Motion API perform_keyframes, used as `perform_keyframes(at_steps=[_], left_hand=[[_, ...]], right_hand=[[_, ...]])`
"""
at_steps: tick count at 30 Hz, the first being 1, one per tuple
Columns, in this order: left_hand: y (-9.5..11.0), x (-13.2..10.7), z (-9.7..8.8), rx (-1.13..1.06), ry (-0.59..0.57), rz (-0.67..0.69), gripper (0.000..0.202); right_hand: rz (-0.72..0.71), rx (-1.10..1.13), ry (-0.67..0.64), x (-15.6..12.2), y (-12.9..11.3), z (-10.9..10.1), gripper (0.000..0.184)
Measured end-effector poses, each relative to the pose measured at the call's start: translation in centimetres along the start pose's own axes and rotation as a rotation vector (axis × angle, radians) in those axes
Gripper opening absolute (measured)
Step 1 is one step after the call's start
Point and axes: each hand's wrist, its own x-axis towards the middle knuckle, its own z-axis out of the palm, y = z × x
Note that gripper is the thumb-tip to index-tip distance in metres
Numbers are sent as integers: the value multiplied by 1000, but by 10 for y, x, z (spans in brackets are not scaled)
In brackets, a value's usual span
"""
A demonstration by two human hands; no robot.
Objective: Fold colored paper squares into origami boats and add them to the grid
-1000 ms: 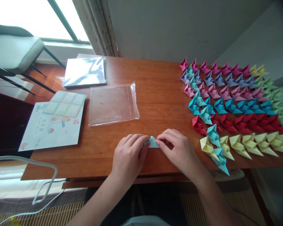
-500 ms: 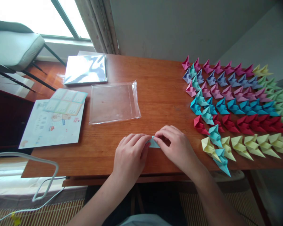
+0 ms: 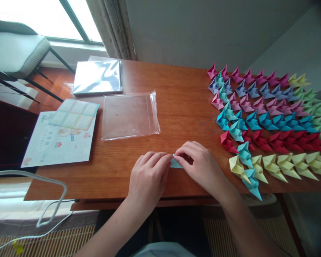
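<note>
A small light-blue folded paper [image 3: 174, 163] lies on the wooden table [image 3: 182, 107] near its front edge. My left hand [image 3: 148, 176] presses on its left side with curled fingers. My right hand [image 3: 200, 166] pinches its right side and top corner with thumb and fingers. Most of the paper is hidden under both hands; only a triangular tip shows between them.
Rows of finished folded paper pieces [image 3: 267, 121] in pink, purple, blue, red, yellow and green fill the table's right side. A clear plastic sleeve [image 3: 130, 115], a shiny packet [image 3: 97, 77] and printed instruction sheets [image 3: 61, 137] lie to the left. A chair [image 3: 16, 53] stands beyond.
Both hands stayed on the light-blue paper and their fingers closed in a little tighter, so less of the paper shows. The view shifted slightly.
</note>
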Motion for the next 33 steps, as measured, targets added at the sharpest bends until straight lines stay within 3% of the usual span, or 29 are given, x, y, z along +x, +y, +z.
perform_keyframes(at_steps=[6,21,28,33], left_hand=[[2,1,-2,4,-21,6,16],[3,2,-1,42,-60,-16,21],[9,-5,-4,83,28,176,24],[25,-30,-4,221,-90,294,37]], right_hand=[[16,-5,-30,2,1,-2,6],[15,-37,-143,9,-6,-7,10],[44,-40,-172,13,-7,-9,12],[73,-66,-216,20,-9,-14,13]])
